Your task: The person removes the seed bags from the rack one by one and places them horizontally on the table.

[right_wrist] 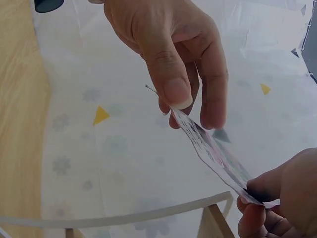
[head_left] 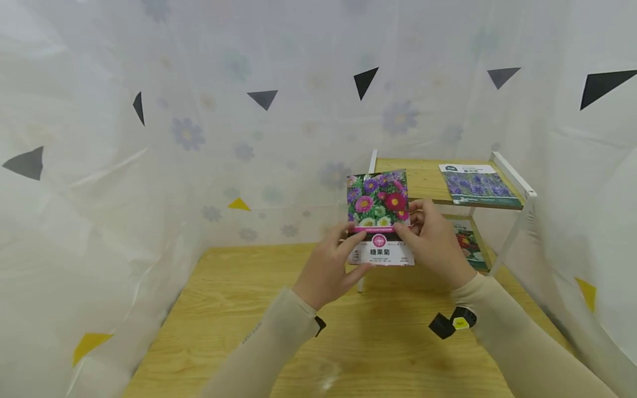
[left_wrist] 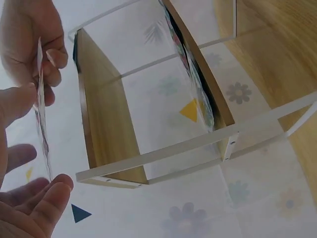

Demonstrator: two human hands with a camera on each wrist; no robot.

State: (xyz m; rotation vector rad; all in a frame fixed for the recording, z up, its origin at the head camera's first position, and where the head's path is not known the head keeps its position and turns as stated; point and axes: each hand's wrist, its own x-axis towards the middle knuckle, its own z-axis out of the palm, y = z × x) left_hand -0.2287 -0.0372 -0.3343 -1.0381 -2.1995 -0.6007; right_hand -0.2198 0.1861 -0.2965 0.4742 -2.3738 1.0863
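A flower seed packet (head_left: 378, 202), with colourful daisy-like blooms above a white label, is held upright before the shelf. My left hand (head_left: 330, 268) grips its left side and lower edge, one finger across the front. On the right side, my right hand (head_left: 438, 243) pinches it, thumb on the front and fingers behind. The left wrist view shows the thin packet (left_wrist: 42, 119) edge-on between both hands. In the right wrist view it appears as a slanted, slightly bent packet (right_wrist: 210, 151). Its back is hidden in the head view.
A two-tier wooden shelf (head_left: 423, 182) with white metal sides stands at the back right. A purple-flower packet (head_left: 478, 185) lies on its upper tier, and a red-flower packet (head_left: 469, 243) on the lower. Beneath is a wooden table (head_left: 239, 309), enclosed by pale curtains (head_left: 278, 166).
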